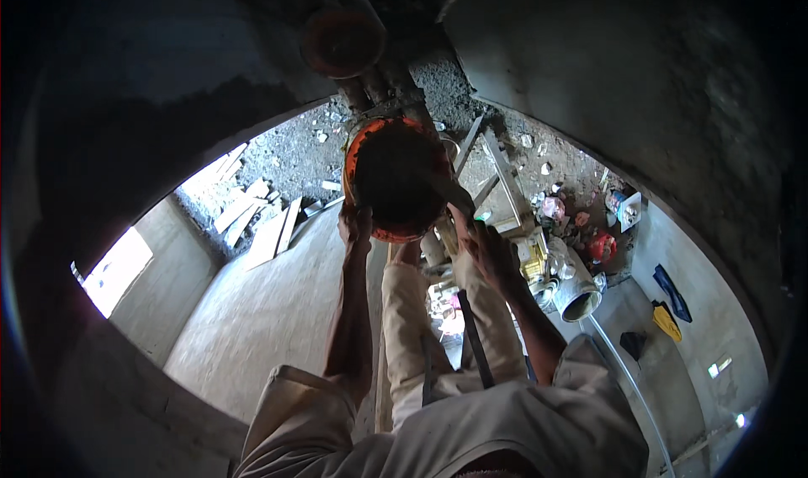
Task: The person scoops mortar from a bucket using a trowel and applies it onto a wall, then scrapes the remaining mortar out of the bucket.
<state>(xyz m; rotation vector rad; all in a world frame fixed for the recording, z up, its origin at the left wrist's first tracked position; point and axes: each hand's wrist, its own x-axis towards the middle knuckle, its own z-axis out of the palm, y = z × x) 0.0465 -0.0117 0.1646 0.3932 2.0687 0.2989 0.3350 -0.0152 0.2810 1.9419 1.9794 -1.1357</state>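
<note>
An orange bucket (350,168), its inside dark and smeared, is in front of me, over the planks. My left hand (357,224) grips its near left rim. By the near right rim, my right hand (475,238) is closed round a flat, trowel-like tool (453,193) that reaches over the bucket's mouth. Shadow hides the bucket's contents and the tool's exact kind. Farther ahead, a dark reddish round pan (341,45) rests near the dim beams.
I stand high on narrow planks. Far below lie loose boards (268,236), rubble, a wooden frame (507,179), a pale cylindrical container (579,300) and a red bag-like object (600,247). Dark wall surfaces curve close on both sides. Blue and yellow cloths (666,320) are at the right wall.
</note>
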